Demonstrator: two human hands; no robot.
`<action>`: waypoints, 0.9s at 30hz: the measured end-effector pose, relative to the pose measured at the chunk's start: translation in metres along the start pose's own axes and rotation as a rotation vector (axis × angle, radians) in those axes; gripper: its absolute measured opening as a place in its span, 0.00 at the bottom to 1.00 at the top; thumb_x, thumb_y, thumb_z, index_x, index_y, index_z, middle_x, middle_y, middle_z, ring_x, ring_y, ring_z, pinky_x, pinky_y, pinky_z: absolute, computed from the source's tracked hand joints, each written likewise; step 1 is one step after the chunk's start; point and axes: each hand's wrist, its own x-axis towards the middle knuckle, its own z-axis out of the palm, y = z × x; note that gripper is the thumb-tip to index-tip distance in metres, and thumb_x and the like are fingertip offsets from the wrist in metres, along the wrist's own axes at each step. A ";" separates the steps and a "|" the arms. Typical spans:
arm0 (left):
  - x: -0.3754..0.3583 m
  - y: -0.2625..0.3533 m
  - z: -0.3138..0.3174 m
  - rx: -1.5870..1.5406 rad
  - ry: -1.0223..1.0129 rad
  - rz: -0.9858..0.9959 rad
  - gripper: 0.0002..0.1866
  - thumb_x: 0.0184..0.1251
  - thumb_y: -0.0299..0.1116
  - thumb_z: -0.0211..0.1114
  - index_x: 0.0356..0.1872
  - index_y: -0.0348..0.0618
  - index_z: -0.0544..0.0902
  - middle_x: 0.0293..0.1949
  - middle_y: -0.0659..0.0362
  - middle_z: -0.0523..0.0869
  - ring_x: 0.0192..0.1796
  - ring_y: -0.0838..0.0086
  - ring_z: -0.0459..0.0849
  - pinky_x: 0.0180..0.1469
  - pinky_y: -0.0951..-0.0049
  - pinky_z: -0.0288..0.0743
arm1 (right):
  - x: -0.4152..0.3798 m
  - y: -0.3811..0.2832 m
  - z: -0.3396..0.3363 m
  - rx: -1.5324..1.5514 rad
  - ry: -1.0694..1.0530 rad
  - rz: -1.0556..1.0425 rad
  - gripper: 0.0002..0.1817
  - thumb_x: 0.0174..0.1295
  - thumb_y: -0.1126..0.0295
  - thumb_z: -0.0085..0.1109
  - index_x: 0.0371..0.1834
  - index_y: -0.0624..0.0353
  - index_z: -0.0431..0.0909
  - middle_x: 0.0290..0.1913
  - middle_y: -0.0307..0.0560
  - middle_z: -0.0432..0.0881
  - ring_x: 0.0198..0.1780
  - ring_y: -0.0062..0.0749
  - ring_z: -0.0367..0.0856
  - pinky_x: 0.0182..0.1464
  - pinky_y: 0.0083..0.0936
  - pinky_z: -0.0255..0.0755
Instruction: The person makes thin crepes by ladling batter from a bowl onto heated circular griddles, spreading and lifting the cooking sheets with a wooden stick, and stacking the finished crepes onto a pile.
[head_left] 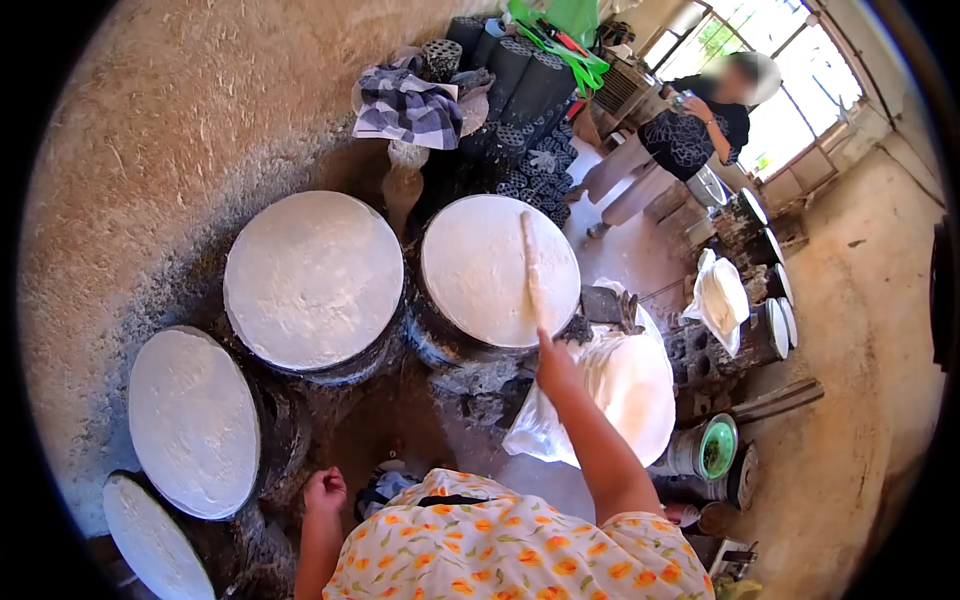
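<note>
My right hand (555,365) is closed around the near end of a long pale stick (533,265), which lies across a round white-coated top (465,250) on a dark drum-shaped stove. A second white-coated round top (313,280) is to its left. My left hand (325,490) hangs low beside my body with its fingers curled and nothing visible in them. Nearest to that hand is another white round top (193,422), and one more (155,545) sits farther down at the lower left.
A wide pale round stack (630,390) on plastic sheeting is right of my forearm. Black honeycomb briquettes (530,85) are piled behind, near a checked cloth (405,105). Another person (690,130) stands by the window. A green basin (717,447) is at the right.
</note>
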 end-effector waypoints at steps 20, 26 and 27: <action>-0.037 -0.065 0.025 0.278 0.042 0.096 0.04 0.53 0.18 0.56 0.32 0.32 0.74 0.26 0.53 0.81 0.25 0.71 0.79 0.22 0.81 0.71 | -0.153 0.055 -0.001 0.500 0.069 -0.243 0.34 0.53 0.84 0.49 0.63 0.38 0.70 0.35 0.53 0.73 0.37 0.52 0.75 0.41 0.41 0.71; -0.035 -0.092 0.019 0.420 0.030 0.117 0.04 0.55 0.16 0.54 0.29 0.36 0.72 0.27 0.50 0.80 0.23 0.71 0.77 0.21 0.81 0.71 | -0.225 0.118 -0.001 0.339 0.026 -0.195 0.33 0.53 0.81 0.53 0.61 0.34 0.71 0.34 0.48 0.72 0.32 0.46 0.76 0.34 0.39 0.72; -0.033 -0.096 0.017 0.430 0.015 0.117 0.04 0.55 0.16 0.53 0.29 0.36 0.72 0.27 0.50 0.80 0.24 0.70 0.77 0.21 0.81 0.71 | -0.233 0.128 0.001 0.308 0.050 -0.203 0.31 0.54 0.79 0.54 0.60 0.32 0.72 0.33 0.48 0.72 0.31 0.45 0.77 0.33 0.40 0.72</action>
